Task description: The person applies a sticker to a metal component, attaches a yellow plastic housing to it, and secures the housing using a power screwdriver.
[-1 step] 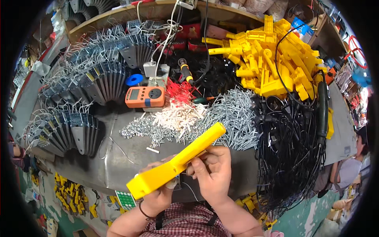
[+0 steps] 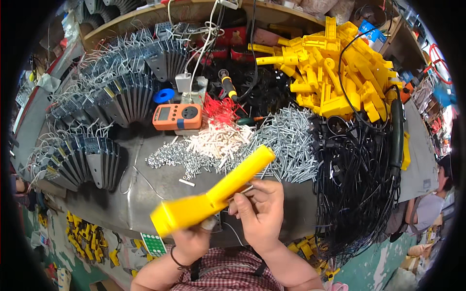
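Observation:
A yellow plastic handle housing [image 2: 238, 174], wide at the lower left end and narrow at the upper right, is tilted over the near table. My left hand [image 2: 191, 241] grips its wide end from below, most of the fingers hidden behind it. Close to the narrow part, my right hand [image 2: 263, 216] is closed in a pinch on a thin silvery rod [image 2: 247, 189], much like a screw. Beyond the housing lie heaps of long screws [image 2: 291, 143], white tubes [image 2: 218, 140] and small nuts [image 2: 170, 156].
Yellow housings [image 2: 335, 68] are piled at the far right, above a bundle of black power cords [image 2: 354, 189]. An orange multimeter [image 2: 177, 117], a blue spool [image 2: 164, 95] and a screwdriver-like tool [image 2: 227, 85] stand behind. Wired metal plates [image 2: 102, 165] line the left.
The housing's wide end has shifted slightly left and up, blurred by motion, and the left hand has moved with it. The right hand is almost unmoved.

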Demonstrator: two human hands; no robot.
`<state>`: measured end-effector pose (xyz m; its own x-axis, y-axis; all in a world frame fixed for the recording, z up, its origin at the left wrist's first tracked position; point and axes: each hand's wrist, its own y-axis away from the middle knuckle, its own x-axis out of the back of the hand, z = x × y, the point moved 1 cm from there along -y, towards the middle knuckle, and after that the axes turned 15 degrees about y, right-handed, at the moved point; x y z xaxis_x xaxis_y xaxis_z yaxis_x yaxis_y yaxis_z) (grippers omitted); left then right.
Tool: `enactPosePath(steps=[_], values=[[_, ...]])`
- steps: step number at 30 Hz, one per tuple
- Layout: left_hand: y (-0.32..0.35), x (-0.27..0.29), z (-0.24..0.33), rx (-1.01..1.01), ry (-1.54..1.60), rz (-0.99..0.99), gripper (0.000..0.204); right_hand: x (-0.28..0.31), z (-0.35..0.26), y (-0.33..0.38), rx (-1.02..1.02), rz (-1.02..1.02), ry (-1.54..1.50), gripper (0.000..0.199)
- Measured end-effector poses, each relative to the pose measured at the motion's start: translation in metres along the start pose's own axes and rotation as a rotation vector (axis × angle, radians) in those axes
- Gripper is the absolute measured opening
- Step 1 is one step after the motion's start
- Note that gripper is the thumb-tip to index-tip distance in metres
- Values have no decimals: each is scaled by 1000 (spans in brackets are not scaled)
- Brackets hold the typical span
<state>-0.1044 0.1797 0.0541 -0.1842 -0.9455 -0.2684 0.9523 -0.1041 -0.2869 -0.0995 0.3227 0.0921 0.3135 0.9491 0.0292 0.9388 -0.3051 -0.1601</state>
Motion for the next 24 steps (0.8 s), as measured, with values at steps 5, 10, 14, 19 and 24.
enactPosePath(steps=[5, 10, 14, 19, 24], values=[[0, -4, 5, 96, 396, 112, 42, -5, 11, 10, 247, 14, 250, 41], [-13, 10, 8, 92, 249, 139, 43, -8, 6, 19, 285, -231, 702, 49], [-33, 19, 31, 517, 238, -80, 58, 34, -46, -8, 829, -141, 1346, 46], [-38, 27, 27, 376, 214, -509, 65, 42, -59, -18, 814, -380, 1337, 44], [-19, 39, -46, -106, -758, -744, 68, 18, -8, 16, 671, -409, 790, 39]])
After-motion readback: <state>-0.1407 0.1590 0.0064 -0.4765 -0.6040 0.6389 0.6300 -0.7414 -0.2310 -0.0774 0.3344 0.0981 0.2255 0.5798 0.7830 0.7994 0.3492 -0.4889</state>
